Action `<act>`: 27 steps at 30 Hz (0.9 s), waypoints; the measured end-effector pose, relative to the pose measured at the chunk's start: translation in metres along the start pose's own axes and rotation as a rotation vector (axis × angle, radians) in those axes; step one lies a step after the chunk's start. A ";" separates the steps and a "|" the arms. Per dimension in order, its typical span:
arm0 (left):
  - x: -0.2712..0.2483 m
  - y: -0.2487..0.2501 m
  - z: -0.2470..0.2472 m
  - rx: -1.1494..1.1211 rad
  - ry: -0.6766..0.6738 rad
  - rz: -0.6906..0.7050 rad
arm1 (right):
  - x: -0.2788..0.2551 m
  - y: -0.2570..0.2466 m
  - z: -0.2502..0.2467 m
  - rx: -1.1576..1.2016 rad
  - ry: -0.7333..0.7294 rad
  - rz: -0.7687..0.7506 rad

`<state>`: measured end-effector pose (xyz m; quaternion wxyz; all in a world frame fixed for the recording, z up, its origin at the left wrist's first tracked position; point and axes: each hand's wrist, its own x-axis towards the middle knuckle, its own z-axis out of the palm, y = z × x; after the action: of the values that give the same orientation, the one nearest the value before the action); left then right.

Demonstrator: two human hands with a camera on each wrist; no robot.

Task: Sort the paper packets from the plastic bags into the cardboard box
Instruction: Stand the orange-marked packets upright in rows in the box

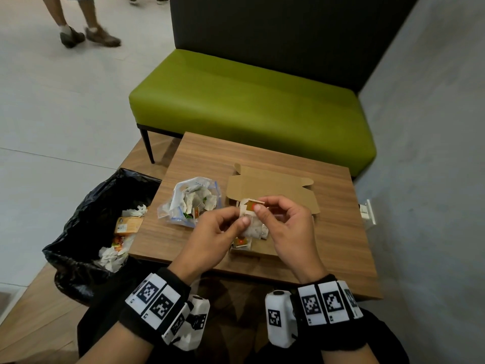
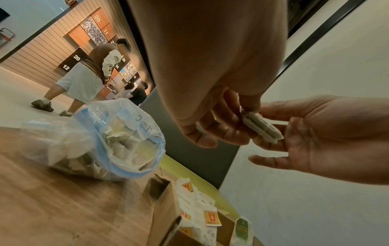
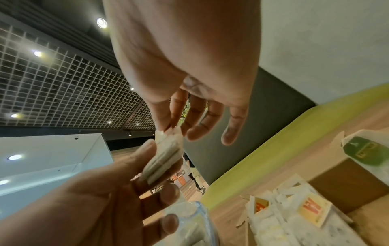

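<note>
Both my hands hold a small stack of white paper packets (image 1: pixel 251 209) above the open cardboard box (image 1: pixel 273 186). My left hand (image 1: pixel 242 222) pinches the stack's lower edge, and my right hand (image 1: pixel 259 206) pinches its top between thumb and forefinger. The left wrist view shows the stack (image 2: pixel 261 127) edge-on between the two hands. In the right wrist view the same stack (image 3: pixel 164 156) sits between them. More packets (image 2: pixel 200 216) lie inside the box. A clear plastic bag (image 1: pixel 191 200) with a blue zip rim lies open to the box's left, with several packets in it.
The wooden table (image 1: pixel 336 232) is small, with a grey wall close on the right. A bin lined with a black bag (image 1: pixel 99 227) stands at the table's left edge and holds wrappers. A green bench (image 1: pixel 249 101) stands behind. A person's legs (image 1: pixel 86 30) are on the floor far left.
</note>
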<state>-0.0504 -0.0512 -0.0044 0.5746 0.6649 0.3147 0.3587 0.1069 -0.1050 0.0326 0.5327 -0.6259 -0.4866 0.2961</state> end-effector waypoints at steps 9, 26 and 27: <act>0.001 -0.002 0.002 0.074 -0.013 0.005 | -0.004 -0.001 0.002 -0.125 0.040 -0.038; 0.004 0.004 0.003 0.067 0.086 0.004 | -0.003 0.004 -0.008 -0.182 -0.038 -0.030; 0.004 0.004 0.004 0.069 0.081 0.003 | -0.003 0.003 -0.009 -0.139 -0.032 -0.010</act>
<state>-0.0453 -0.0508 -0.0004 0.5376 0.6696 0.3491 0.3751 0.1146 -0.1105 0.0318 0.4815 -0.6542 -0.5175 0.2690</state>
